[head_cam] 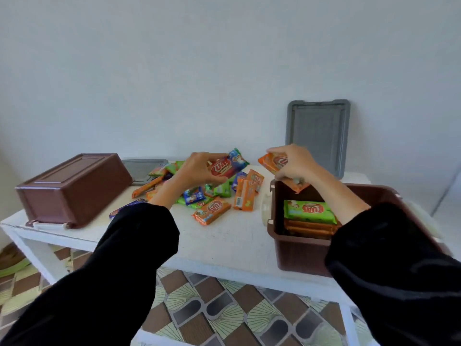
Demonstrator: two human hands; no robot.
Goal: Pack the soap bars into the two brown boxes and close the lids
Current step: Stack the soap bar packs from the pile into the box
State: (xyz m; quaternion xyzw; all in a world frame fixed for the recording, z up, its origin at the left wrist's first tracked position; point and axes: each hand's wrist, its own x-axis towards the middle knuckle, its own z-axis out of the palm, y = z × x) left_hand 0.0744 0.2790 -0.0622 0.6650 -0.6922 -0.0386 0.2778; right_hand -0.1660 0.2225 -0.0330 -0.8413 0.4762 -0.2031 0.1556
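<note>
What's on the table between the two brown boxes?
Head view: a loose pile of soap bars; the left hand holds a bar above it.

You've got a white table [224, 243] in front of you, its painted top scuffed and speckled. Behind it, on the far side, a plain pale wall [174, 58] fills your view. Look down past the near edge and the white table leg [32, 257] on the left: the floor [219, 308] shows brown, grey and pale green fan patterns.
</note>
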